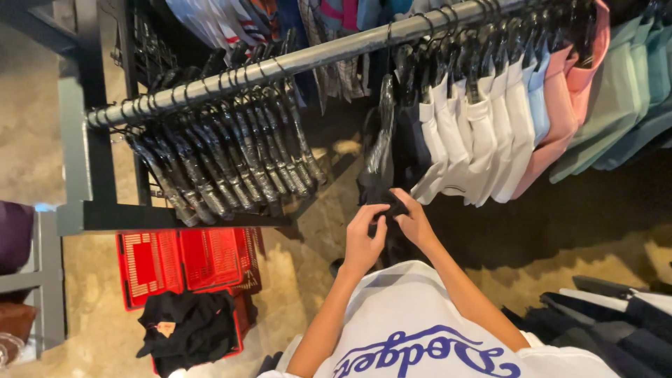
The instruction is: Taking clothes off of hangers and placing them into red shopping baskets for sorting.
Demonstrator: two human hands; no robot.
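Observation:
A black garment [381, 183] hangs from the grey rail [315, 57] on a black hanger, between empty hangers and a row of white shirts. My left hand [364, 238] and my right hand [414, 220] meet at its lower edge, and both pinch a fold of the black fabric between their fingers. My white shirt with blue lettering [420, 329] fills the bottom of the view below my forearms.
Several empty black hangers [224, 161] crowd the rail's left part. White [483, 133], pink [567, 98] and teal shirts [623, 91] hang to the right. Red baskets [182, 259] with black clothing [189, 325] sit on the floor. Dark folded clothes [609, 315] lie at bottom right.

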